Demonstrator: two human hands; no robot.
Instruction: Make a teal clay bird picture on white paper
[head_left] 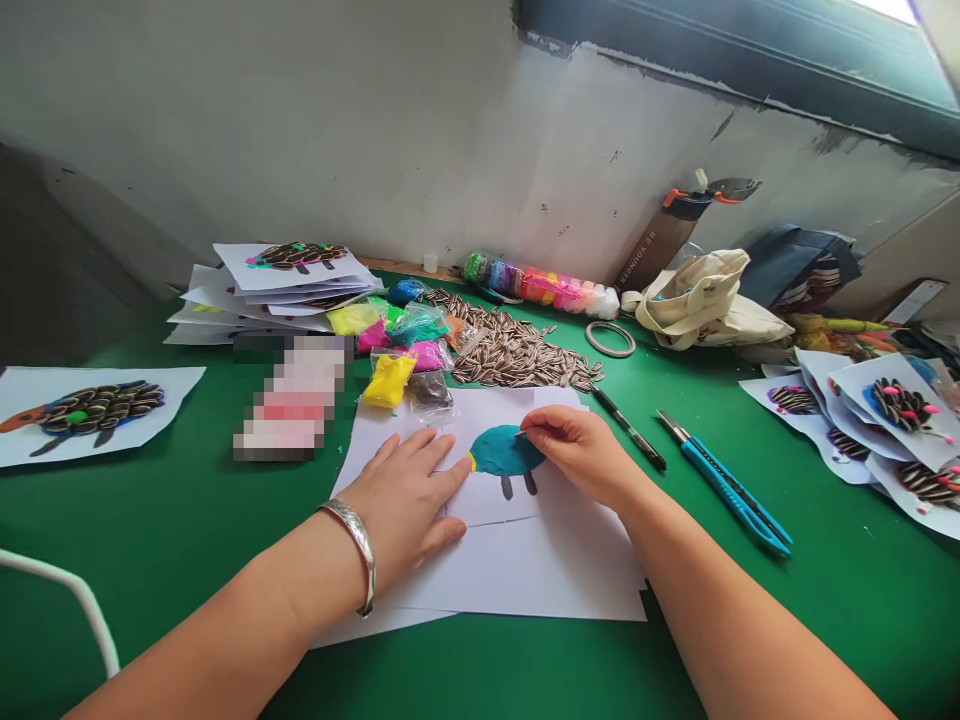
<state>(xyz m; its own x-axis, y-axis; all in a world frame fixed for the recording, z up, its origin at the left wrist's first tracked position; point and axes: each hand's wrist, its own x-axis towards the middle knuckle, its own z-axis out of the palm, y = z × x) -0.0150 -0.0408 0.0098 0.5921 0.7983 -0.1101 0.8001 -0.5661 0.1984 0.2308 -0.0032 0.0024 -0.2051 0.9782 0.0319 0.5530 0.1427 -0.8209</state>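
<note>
My left hand (409, 490) lies flat on a white sheet of paper (510, 565), fingers spread, a silver bangle at the wrist. Its fingertips reach the left end of a blue-green clay oval (501, 452), which has a small yellow clay tip (471, 461) and two dark legs (507, 488) below. Over the oval's right end, my right hand (574, 450) is closed in a pinch on a small sunflower seed (521, 433), mostly hidden by the fingers. Behind the paper is a heap of striped sunflower seeds (517, 350).
Bags of coloured clay (390, 380) lie beside the seeds. A black pen (628, 428), blue utility knife (727, 485) and tape ring (610, 339) are to the right. Seed-covered pictures are stacked at back left (292, 280) and right (892, 420). A bottle (664, 235) and cloth bag (697, 300) stand behind.
</note>
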